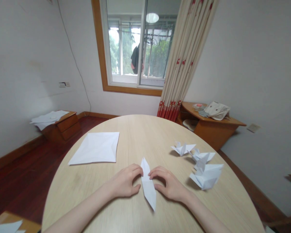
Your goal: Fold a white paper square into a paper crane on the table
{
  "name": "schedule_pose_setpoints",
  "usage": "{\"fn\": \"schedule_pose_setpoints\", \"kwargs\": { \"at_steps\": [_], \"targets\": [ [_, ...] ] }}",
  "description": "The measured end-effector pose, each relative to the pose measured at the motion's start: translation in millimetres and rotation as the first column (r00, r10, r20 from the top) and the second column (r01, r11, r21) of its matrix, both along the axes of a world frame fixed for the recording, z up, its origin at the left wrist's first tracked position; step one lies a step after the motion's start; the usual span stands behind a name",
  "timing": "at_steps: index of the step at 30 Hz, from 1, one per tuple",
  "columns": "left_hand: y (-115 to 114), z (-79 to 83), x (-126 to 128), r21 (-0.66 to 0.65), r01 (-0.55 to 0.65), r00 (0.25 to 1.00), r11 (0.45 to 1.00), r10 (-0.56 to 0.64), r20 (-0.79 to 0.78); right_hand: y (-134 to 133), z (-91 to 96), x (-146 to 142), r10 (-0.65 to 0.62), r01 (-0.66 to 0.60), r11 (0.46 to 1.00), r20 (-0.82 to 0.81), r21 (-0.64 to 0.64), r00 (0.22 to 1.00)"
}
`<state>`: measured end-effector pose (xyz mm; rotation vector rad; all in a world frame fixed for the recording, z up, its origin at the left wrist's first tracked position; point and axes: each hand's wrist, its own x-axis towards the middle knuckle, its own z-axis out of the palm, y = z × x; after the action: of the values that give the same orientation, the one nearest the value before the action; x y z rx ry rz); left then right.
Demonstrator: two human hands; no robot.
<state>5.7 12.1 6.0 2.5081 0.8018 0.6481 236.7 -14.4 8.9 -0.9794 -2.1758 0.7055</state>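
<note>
- A narrow folded paper (148,186), white and pointed at both ends, is lying on the pale round surface (138,132), between the two hands.
- Left of the folded paper, the left hand (128,181) is curving half open, finger and thumb standing apart; a fingertip is touching the paper's edge and the thumb is pointing toward it.
- Right of the folded paper, the right hand (167,185) is also curving half open, finger and thumb tips spreading along that edge.
- Farther off and left of the folded paper, a white paper sheet (95,148) is lying flat.
- To its right, beyond the right hand, three paper birds (206,177) are standing near one another.
- Well beyond the folded paper, a patterned curtain (180,64) is hanging beside a window (124,51).
</note>
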Motion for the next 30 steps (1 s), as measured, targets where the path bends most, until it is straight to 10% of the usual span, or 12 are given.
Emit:
{"fn": "schedule_pose_setpoints", "kwargs": {
  "at_steps": [30],
  "targets": [
    [0.5,-14.0,8.6,-0.296,-0.133,0.959,0.946,0.198,0.201,5.6,-18.0,-10.4,-0.201,0.183,0.976,-0.166,-0.12,0.965]
  ]
}}
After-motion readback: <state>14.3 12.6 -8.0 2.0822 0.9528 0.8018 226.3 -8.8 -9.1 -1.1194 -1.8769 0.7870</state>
